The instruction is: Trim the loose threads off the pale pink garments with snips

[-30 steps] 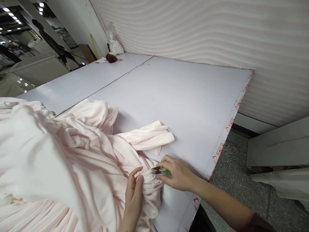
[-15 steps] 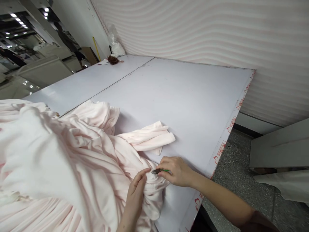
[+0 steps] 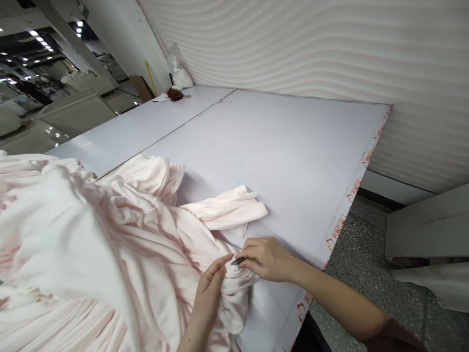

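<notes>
Pale pink soft cloth garments [image 3: 157,234] lie in a loose heap on the table, one sleeve-like end stretched out to the right. At the heap's right edge my left hand [image 3: 209,288] pinches a fold of the cloth between thumb and fingers. My right hand [image 3: 269,259] is closed around small thread snips [image 3: 239,261] with a bit of green on the handle. Their dark tips point left at the cloth, close to my left fingertips. Whether the blades touch a thread is too small to tell.
The pale table [image 3: 278,146] has a seam across it and red-printed tape on its right edge. A brown tangled bundle [image 3: 175,94] and a clear plastic bag [image 3: 181,77] sit at the far corner. A wavy white wall covering [image 3: 311,49] hangs behind.
The view has shifted slightly. Both hands stay at the same fold, and the snips' tips look closer together than before. A dark figure in the left background is no longer visible.
</notes>
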Demonstrator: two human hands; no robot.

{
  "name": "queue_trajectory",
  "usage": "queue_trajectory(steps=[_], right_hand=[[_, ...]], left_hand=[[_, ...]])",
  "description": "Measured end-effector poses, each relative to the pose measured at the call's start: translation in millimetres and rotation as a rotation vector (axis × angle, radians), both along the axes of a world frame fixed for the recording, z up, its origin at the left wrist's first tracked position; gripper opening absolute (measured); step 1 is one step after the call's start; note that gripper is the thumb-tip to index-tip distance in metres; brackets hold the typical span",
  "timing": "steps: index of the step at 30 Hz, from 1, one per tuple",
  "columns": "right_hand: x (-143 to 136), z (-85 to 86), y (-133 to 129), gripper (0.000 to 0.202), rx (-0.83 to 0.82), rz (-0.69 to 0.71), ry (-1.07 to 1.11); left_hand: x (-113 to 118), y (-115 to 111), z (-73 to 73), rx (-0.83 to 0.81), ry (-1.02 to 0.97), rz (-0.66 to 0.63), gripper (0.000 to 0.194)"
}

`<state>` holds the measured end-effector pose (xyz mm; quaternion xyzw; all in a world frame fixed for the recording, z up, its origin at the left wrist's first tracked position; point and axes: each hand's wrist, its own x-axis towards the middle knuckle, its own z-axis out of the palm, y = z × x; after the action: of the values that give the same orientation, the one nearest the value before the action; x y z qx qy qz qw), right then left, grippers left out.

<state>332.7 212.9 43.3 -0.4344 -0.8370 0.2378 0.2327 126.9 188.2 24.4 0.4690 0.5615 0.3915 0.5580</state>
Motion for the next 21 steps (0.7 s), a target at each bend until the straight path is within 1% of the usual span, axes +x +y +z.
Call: queue_trajectory(steps=[6, 9, 13, 15, 17, 18, 19, 21], right_hand=[[3, 1.2, 1, 0.02, -0.018, 0.008, -0.017], [3, 2.0, 0, 0.023, 0.007, 0.03, -0.033], [-1, -0.6, -1, 0.018, 0.047, 0.038, -0.057], [-1, -3.2, 0, 0.016, 0.024, 0.025, -0.015], [4, -6.1, 3, 0.015, -0.024, -0.023, 0.072], [8, -7.7, 5, 0.015, -0.047, -0.07, 0.119], [13, -9.5, 9, 0.016, -0.065, -0.129, 0.157], [24, -13.8, 20, 0.023, -0.085, -0.282, 0.178]], left_hand=[[-2, 1, 1.0, -0.013, 0.046, -0.04, 0.046], [-1, 1, 2.5, -0.025, 0.062, -0.063, 0.045], [1, 3, 5.8, -0.022, 0.074, -0.083, 0.047], [0, 4, 6.4, -0.048, 0.068, -0.075, 0.054], [-3, 0, 3.4, -0.066, 0.105, -0.101, 0.053], [-6, -3, 0.0, -0.055, 0.166, -0.167, 0.047], [-8, -8, -4.8, -0.035, 0.264, -0.277, 0.04], [-12, -22, -18.2, 0.011, 0.545, -0.566, 0.027]])
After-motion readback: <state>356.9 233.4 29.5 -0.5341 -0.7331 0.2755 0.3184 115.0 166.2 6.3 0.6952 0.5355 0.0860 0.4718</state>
